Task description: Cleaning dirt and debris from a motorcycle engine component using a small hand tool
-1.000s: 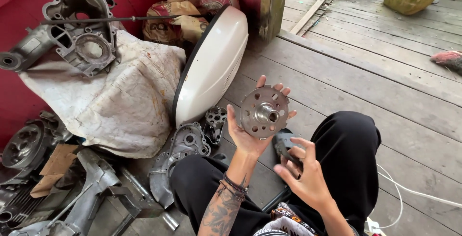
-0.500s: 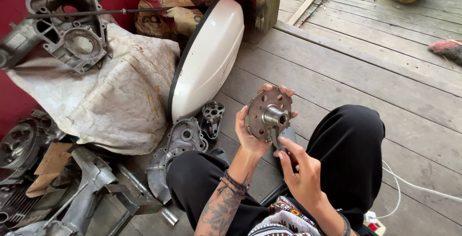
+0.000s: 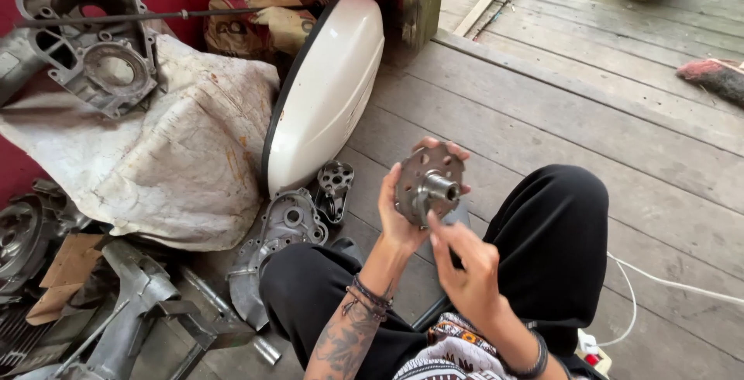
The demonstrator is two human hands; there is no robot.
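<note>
The left hand is raised palm-up in front of the person's knees, fingers spread wide and curled round the rim of a round metal hub. The thumb lies along the near edge and the fingertips show above the far edge. The hub is a grey disc with holes drilled around it and a short stub sticking out of its middle, its face turned toward the camera.

The right hand sits just below and to the right of the hub, loosely curled, the forefinger stretched up to touch the disc's lower edge beside the stub. Whether it pinches anything small cannot be told, since the fingers cover each other.

The palm of the left hand is hidden behind the disc, and the back of the hub is out of sight. The person's black trousers fill the space below both hands.

To the left on the plank floor lie a white curved body panel, a grey engine cover and a large crankcase on a dirty cloth
</note>
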